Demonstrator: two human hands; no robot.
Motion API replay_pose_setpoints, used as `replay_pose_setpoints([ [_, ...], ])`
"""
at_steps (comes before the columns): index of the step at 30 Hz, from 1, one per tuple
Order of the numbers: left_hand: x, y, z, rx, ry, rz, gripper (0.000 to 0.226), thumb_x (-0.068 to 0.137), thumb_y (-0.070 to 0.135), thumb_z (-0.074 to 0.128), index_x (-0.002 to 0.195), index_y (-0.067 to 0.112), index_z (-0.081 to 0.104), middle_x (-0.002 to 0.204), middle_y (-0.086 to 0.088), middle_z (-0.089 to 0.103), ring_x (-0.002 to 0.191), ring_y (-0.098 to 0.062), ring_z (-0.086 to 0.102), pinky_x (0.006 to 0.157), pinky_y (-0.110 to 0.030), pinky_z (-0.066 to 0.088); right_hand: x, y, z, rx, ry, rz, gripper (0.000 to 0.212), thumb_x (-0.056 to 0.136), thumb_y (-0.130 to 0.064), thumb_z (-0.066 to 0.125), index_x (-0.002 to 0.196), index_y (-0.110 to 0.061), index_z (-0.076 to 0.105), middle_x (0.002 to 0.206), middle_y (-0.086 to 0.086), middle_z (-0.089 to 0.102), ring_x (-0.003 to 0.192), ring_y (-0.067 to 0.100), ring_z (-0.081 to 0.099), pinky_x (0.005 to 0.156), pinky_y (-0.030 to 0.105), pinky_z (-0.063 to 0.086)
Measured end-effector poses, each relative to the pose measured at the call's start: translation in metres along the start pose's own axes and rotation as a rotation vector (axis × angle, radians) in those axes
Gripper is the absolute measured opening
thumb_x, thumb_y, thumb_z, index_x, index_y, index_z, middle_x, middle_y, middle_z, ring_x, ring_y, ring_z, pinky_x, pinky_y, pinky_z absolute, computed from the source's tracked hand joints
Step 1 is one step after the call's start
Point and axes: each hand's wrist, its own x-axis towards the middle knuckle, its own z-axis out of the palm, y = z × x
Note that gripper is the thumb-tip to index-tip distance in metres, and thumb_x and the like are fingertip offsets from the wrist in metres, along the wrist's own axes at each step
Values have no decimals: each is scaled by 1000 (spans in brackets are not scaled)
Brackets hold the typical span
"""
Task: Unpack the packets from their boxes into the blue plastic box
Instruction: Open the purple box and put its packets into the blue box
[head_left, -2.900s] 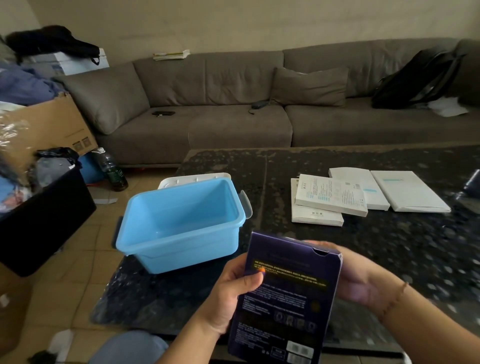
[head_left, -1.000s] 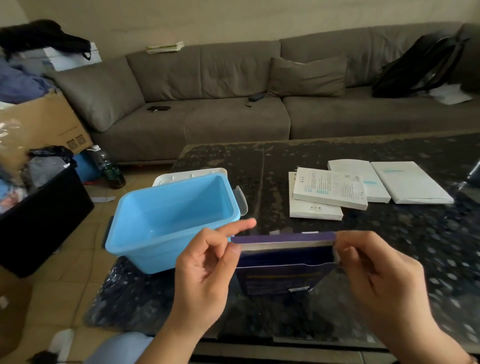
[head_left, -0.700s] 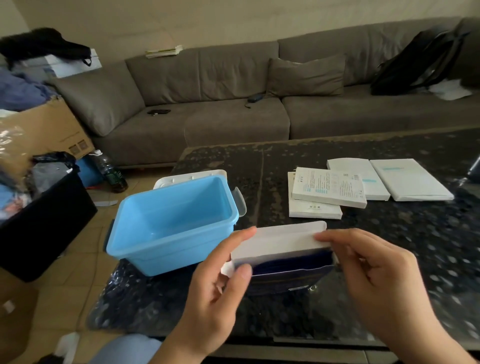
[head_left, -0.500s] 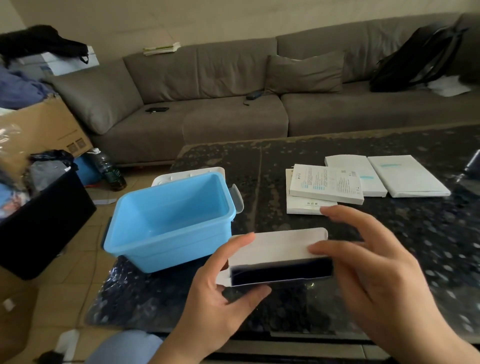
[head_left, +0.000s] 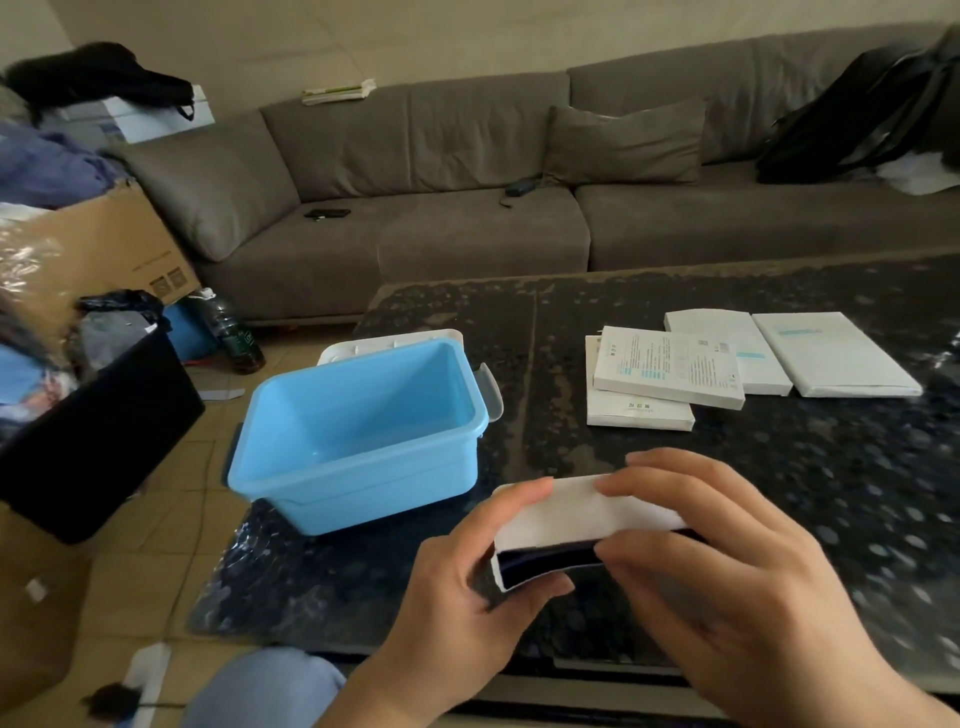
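I hold a dark purple packet box (head_left: 566, 514) end-on above the table's near edge, its white top flap folded up and the dark opening facing me. My left hand (head_left: 467, 587) grips its left end, thumb under the opening. My right hand (head_left: 727, 571) holds its right end, fingers over the flap and thumb at the opening. The blue plastic box (head_left: 363, 436) stands empty on the table's left corner, just left of my hands. Several flat white boxes (head_left: 670, 369) lie on the table to the right.
The dark speckled table (head_left: 779, 493) fills the right side. A white lid (head_left: 389, 343) lies behind the blue box. A grey sofa (head_left: 467, 208) runs along the back. A black bin (head_left: 104, 431), a cardboard box (head_left: 104, 249) and a bottle (head_left: 228, 332) crowd the floor at left.
The purple box was turned end-on and its top flap was pulled open. My right hand's fingers have now come over the flap and its thumb reaches the opening.
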Motion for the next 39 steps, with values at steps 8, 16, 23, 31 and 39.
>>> replay_pose_setpoints([
  [8,33,-6,50,-67,-111,78,65,87,12,72,141,37,45,125,28,58,109,-1,64,86,-19,55,-15,23,-28,-144,82,159,20,85,-23,61,81,-8,74,116,7,62,103,22,61,85,25,47],
  [16,36,-36,46,-67,-283,40,71,87,12,73,135,55,44,126,33,57,116,-1,59,92,-15,50,-25,29,-10,-376,-40,31,19,89,-25,57,77,-19,70,123,2,65,92,23,64,46,27,45],
  [23,24,-81,16,280,-190,200,59,85,14,76,136,32,54,135,13,59,126,-8,54,110,-45,39,-40,13,70,-505,65,13,8,83,-19,67,78,-14,71,116,8,69,114,35,55,89,51,48],
  [31,-22,-107,5,561,-254,141,61,82,20,63,137,41,51,149,5,47,130,-12,48,109,-50,38,-81,8,127,-670,-1,48,20,83,-17,58,98,-15,70,123,6,62,126,34,46,106,61,32],
  [39,-33,-96,-13,831,-309,340,64,80,31,76,140,29,52,152,-10,40,132,-31,47,108,-54,37,-73,-60,135,-549,-18,120,15,76,-14,63,63,-20,63,79,-3,68,55,22,54,51,34,33],
])
